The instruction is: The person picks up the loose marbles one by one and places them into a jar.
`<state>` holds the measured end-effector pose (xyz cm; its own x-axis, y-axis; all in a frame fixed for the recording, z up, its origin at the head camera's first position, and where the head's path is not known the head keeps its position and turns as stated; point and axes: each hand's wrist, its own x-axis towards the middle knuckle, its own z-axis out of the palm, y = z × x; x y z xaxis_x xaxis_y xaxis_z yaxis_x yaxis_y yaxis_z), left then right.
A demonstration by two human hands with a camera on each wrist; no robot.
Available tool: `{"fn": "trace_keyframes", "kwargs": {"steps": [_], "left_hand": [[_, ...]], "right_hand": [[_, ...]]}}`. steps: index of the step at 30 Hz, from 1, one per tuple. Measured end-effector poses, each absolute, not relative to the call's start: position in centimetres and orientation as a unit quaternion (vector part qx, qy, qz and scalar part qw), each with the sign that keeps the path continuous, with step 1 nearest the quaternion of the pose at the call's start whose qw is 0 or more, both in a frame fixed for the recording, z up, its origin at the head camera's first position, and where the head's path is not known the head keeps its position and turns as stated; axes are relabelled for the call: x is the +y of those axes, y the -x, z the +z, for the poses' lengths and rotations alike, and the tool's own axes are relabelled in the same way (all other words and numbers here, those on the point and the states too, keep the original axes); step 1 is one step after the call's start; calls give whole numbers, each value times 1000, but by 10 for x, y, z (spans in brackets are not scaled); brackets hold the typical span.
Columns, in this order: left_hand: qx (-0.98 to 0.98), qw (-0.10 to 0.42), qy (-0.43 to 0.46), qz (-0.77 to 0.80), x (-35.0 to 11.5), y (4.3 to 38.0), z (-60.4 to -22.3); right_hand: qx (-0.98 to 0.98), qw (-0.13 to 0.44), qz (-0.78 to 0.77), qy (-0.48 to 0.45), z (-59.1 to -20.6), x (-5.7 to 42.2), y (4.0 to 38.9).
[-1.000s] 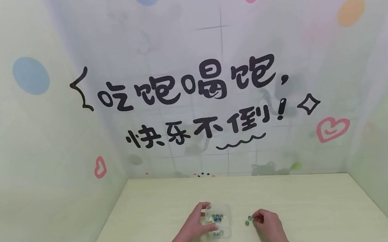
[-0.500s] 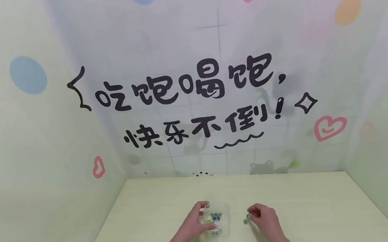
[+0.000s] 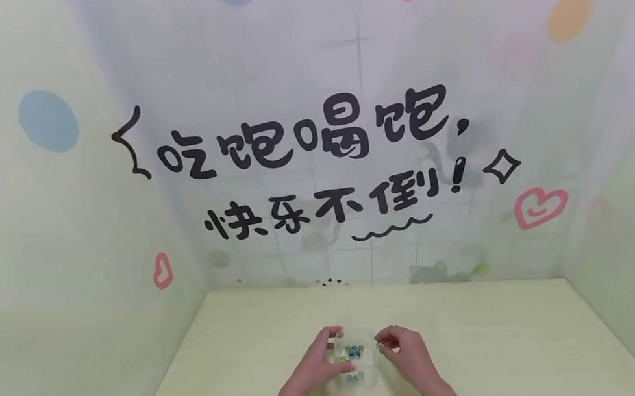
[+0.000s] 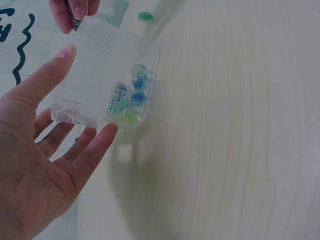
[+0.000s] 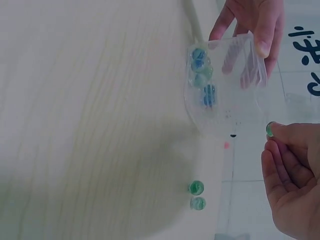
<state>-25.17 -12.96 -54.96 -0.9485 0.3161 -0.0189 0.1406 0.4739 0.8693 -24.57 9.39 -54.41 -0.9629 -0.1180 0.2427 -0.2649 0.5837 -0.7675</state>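
A clear plastic box [image 4: 95, 52] is gripped by my left hand [image 3: 316, 368], thumb on one side and fingers on the other. Several blue, green and yellowish glass marbles [image 4: 137, 96] lie together inside, against one wall. Close to the box's right rim [image 3: 373, 338], my right hand [image 3: 410, 352] pinches a green marble [image 5: 270, 129] between thumb and finger. Two more green marbles [image 5: 196, 188] sit on the table, seen in the right wrist view. From the head, the right hand hides them.
A pale wood-grain table [image 3: 262, 328] lies under both hands. Printed fabric walls [image 3: 302, 62] with black characters, hearts and dots stand at the back and both sides.
My right hand has picked up a green marble from the table and brought it left to the box's rim. The left hand keeps holding the box in about the same place.
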Motion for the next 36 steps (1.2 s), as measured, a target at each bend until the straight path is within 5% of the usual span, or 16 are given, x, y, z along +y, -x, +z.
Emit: {"fn": "trace_keyframes", "kwargs": {"steps": [17,36], "left_hand": [[854,80,-145,494,-129,251,-548],[850,85,-141,500,-128,253,-548]], "right_hand": [[-890,97,418,-157,-539,77,240],[-892,123,429,-73,-557,116,246]]}}
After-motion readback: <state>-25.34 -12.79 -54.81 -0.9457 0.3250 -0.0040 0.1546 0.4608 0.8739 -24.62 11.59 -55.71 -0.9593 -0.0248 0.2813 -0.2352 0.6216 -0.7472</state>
